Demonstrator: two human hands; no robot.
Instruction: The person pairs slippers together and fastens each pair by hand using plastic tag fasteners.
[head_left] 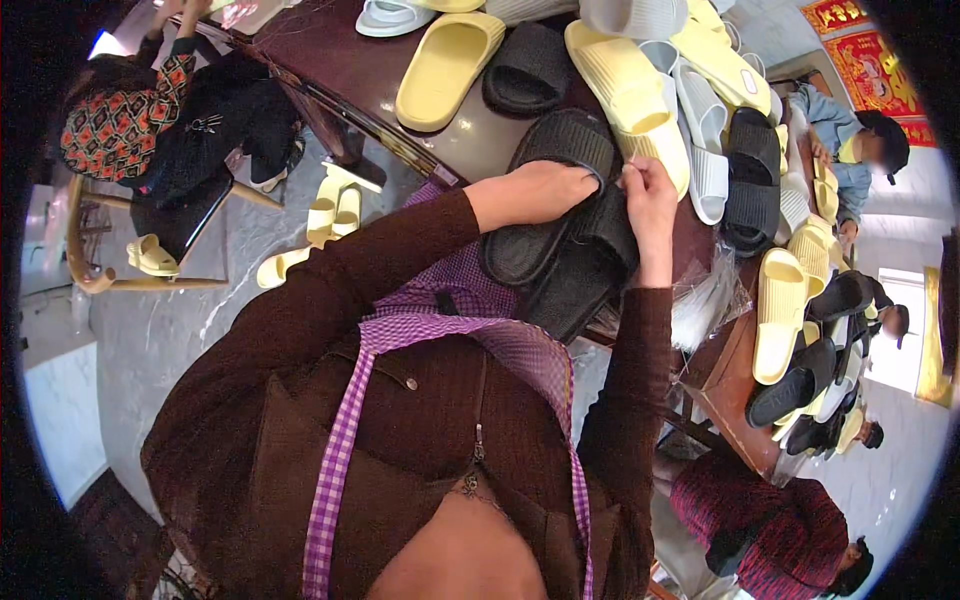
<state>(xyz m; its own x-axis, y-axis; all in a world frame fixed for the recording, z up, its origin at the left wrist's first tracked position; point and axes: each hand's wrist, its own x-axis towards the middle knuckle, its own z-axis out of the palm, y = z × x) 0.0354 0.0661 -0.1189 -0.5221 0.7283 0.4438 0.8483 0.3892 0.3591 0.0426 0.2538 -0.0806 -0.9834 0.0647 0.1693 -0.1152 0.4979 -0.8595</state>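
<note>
A pair of black slippers lies side by side at the near edge of the dark red table, soles towards me. My left hand [540, 192] is closed on the left black slipper [518, 245], its fingers tucked at the ribbed strap. Over the right black slipper [585, 275], my right hand [652, 210] has thumb and forefinger pressed together. Whatever lies in that pinch is too small to make out. Just beyond, a pale yellow slipper [610, 75] rests close to my right fingertips. A single black slipper [527, 68] sits farther back.
Yellow, grey and black slippers crowd the dark red table [345, 50]. Right of my right forearm lies a bundle of thin clear plastic strands [705, 305]. Yellow slippers [335, 210] stand on the floor at left, near a wooden chair [85, 230]. Several people sit around.
</note>
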